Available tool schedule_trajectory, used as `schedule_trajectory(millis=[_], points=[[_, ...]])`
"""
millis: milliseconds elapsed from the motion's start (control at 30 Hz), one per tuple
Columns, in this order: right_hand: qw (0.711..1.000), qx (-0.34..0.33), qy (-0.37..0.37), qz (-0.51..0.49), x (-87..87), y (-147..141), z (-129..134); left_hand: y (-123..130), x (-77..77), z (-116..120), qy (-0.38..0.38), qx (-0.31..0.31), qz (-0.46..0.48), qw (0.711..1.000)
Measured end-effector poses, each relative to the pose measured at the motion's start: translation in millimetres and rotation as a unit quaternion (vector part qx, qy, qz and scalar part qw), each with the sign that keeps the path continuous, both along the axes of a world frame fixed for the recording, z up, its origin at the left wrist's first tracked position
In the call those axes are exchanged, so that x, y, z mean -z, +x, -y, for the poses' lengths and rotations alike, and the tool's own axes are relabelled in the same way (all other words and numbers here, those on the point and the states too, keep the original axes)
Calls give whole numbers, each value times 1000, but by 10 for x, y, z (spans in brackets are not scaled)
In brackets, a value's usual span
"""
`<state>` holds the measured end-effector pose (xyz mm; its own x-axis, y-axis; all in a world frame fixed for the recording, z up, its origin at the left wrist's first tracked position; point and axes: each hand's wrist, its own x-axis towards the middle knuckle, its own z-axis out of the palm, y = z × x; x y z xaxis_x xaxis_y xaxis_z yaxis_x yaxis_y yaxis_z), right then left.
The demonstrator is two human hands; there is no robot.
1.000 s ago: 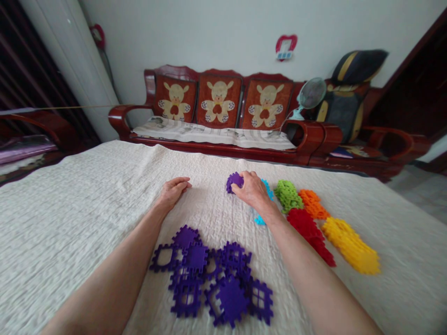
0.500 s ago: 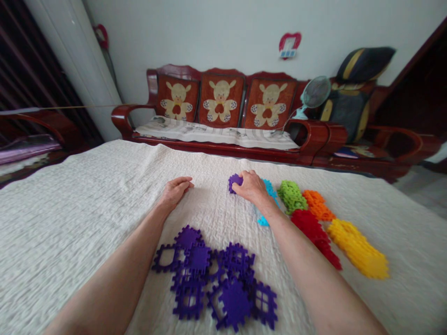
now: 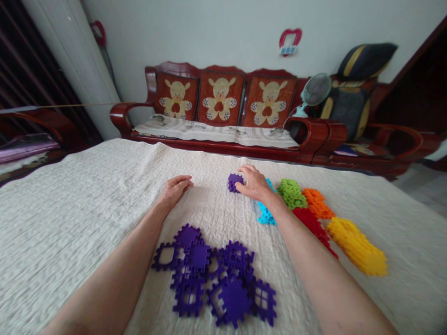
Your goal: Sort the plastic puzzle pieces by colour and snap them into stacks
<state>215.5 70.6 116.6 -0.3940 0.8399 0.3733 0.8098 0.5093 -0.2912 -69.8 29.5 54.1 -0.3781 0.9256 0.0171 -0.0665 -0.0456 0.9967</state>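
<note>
A small stack of purple interlocking tiles (image 3: 235, 183) with notched edges lies on the cream quilted cloth (image 3: 115, 195). Just to its right is my right hand (image 3: 254, 182), thumb and fingers spread apart at the stack's edge. On the left, my left hand (image 3: 175, 189) rests on the cloth, its fingers together and curled with nothing visible in them. Nearer to me, between my forearms, lies a loose pile of purple tiles (image 3: 197, 257), some solid and some with window frames. Blue tiles (image 3: 267, 213) are partly hidden beneath my right wrist.
Right of my right forearm lie rows of green tiles (image 3: 292, 193), orange tiles (image 3: 317, 203), red tiles (image 3: 312, 228) and yellow tiles (image 3: 358, 246). Beyond the cloth's far edge stands a wooden sofa (image 3: 209, 145) with bear cushions, and a small fan (image 3: 316, 90).
My right hand has let go of the small purple stack; its fingers have opened and shifted slightly right. My left hand stays in place.
</note>
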Motion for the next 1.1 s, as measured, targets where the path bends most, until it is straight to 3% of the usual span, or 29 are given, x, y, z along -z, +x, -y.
schedule_trajectory(millis=[67,133,233,367,467,600,733,933,1000,1100], points=[[999,-31,26,-30,24,24,138,1,-4,1,-1,0,2,1000],[996,-75,4,-40,52,33,321,4,-14,7,-2,-2,2,1000],[982,-151,-111,-20,96,25,584,10,-31,15,2,-4,-1,1000],[930,-234,-283,22,94,21,773,13,-37,16,0,-8,-2,1000],[900,-259,-347,53,32,24,834,4,-26,10,-2,-8,-2,1000],[881,-287,-355,123,-55,-18,928,-7,-7,-3,-1,-10,-5,1000],[885,-280,-331,170,-112,-64,997,-2,-8,-5,1,-10,-3,1000],[856,-297,-417,71,-342,110,918,9,-27,10,1,-7,-3,1000],[880,-272,-388,28,-398,172,883,13,-31,13,3,-6,-3,1000],[967,-144,-211,20,-337,164,849,20,-31,13,3,-8,-3,1000]])
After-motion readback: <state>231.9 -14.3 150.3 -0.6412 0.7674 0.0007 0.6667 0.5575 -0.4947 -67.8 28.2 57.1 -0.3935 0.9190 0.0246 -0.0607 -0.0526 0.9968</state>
